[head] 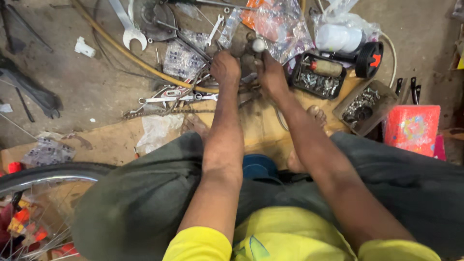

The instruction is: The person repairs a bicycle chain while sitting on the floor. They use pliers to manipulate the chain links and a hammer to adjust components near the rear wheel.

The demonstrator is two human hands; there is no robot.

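My left hand [225,66] and my right hand [270,73] reach forward side by side over a cluttered floor. Both are closed on a dark, greasy metal part [248,62] held between them. A small rounded silver knob [259,45] shows just above my right hand's fingers. Exactly how each hand grips the part is hidden by the fingers. A bicycle chain [159,111] and flat spanners [179,98] lie on the ground just left of my left wrist.
A black tray of small parts [319,77] and a brown box of nuts [365,105] sit to the right. Plastic bags [280,24], a large spanner [129,30], a yellow hose [125,53], a red box [412,128] and a bicycle wheel [43,176] surround me.
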